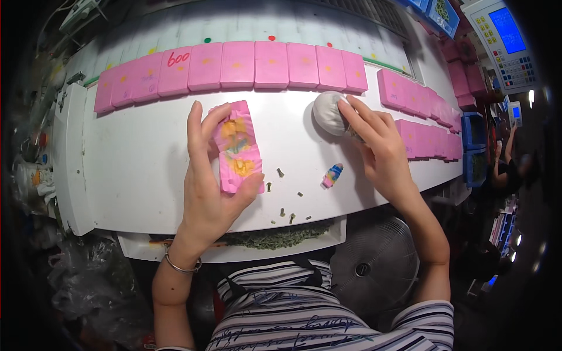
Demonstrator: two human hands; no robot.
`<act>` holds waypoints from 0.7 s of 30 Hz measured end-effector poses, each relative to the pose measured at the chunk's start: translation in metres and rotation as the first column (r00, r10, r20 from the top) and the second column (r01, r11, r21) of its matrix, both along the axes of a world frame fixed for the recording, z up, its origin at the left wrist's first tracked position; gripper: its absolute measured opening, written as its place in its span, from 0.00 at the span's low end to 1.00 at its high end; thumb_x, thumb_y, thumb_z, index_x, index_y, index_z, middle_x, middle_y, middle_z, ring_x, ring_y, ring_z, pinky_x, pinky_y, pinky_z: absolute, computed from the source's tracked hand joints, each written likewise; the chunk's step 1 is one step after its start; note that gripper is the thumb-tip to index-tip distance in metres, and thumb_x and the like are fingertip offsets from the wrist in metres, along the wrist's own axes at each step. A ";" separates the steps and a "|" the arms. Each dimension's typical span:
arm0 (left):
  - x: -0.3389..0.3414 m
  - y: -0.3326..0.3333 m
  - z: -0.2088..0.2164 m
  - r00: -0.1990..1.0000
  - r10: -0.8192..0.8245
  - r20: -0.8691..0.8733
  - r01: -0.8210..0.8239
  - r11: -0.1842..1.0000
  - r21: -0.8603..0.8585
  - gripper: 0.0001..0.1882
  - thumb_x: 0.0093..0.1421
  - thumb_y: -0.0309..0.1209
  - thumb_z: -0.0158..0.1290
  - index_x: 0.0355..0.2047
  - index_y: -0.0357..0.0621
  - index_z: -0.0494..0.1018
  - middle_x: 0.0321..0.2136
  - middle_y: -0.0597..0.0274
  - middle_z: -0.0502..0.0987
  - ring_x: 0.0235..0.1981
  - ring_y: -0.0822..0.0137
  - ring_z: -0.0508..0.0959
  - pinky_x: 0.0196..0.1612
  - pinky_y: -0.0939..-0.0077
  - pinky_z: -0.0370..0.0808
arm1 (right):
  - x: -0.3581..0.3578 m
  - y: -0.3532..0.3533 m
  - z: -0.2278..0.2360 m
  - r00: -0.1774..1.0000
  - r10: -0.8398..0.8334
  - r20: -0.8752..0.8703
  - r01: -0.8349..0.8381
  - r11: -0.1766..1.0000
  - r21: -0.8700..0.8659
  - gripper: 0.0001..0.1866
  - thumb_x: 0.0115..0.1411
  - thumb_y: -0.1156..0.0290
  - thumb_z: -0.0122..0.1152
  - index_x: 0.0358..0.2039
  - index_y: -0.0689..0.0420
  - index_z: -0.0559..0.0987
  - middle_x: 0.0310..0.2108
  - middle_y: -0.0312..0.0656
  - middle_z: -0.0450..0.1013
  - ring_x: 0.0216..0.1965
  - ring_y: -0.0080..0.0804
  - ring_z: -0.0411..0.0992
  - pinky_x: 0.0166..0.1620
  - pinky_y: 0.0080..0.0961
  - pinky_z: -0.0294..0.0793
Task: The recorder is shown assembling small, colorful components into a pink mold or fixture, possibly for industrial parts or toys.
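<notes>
My left hand (208,199) holds a pink paper packet (252,149) by its edges, with the fingers at the far left and the thumb at the near right corner. Yellow and bluish-green printing or stains mark the packet's crinkled top. My right hand (383,143) grips a round greyish-white pad (329,114), apparently wrapped in cloth, near the white tabletop (146,199). Its underside is hidden. Between the hands lies a small blue, yellow and pink crumpled piece (332,175). Several short green-brown stem bits (291,218) are scattered near the table's front edge.
A row of pink packets (237,65) runs along the back; more pink packets (413,139) stand at right. Below the front edge, a white drawer (137,248) holds green plant bits (281,236). A fan (369,263) stands beneath. A scale with a blue screen (506,32) sits far right.
</notes>
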State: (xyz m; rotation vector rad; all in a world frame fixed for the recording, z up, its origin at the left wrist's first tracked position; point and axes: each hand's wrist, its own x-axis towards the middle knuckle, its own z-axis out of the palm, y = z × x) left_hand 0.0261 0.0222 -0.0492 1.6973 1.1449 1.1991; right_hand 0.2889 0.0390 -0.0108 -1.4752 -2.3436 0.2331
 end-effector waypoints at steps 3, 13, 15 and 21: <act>0.000 -0.002 -0.001 1.000 0.009 0.018 -0.009 1.000 -0.011 0.49 0.49 0.27 0.57 0.63 0.32 0.35 0.56 0.44 0.58 0.54 0.53 0.66 0.55 0.63 0.65 | -0.007 -0.010 0.005 0.996 0.008 0.091 -0.025 0.981 0.192 0.33 0.41 0.85 0.58 0.52 0.54 0.71 0.53 0.48 0.66 0.42 0.44 0.66 0.46 0.34 0.68; 0.002 -0.002 -0.006 0.999 0.039 0.022 -0.040 0.999 0.004 0.45 0.55 0.36 0.50 0.64 0.36 0.35 0.57 0.46 0.57 0.51 0.60 0.65 0.53 0.68 0.65 | -0.037 -0.059 -0.025 0.989 -0.124 -0.077 0.129 0.989 0.069 0.15 0.48 0.73 0.66 0.36 0.63 0.75 0.28 0.42 0.68 0.25 0.33 0.70 0.24 0.25 0.69; 0.002 -0.003 -0.005 0.998 0.051 0.038 -0.051 0.999 0.019 0.45 0.54 0.34 0.52 0.63 0.34 0.36 0.56 0.46 0.59 0.51 0.57 0.66 0.54 0.66 0.65 | -0.039 -0.054 -0.024 0.990 -0.108 -0.087 0.116 0.989 0.089 0.14 0.49 0.74 0.65 0.36 0.64 0.75 0.26 0.42 0.68 0.23 0.33 0.69 0.23 0.24 0.68; 0.000 -0.002 -0.008 0.996 0.035 0.081 -0.038 0.998 0.040 0.44 0.53 0.31 0.53 0.62 0.32 0.38 0.54 0.45 0.61 0.51 0.56 0.67 0.54 0.65 0.65 | -0.035 -0.044 -0.025 0.990 -0.061 -0.125 0.083 0.980 0.181 0.13 0.51 0.75 0.62 0.37 0.66 0.75 0.26 0.43 0.70 0.22 0.33 0.69 0.23 0.24 0.69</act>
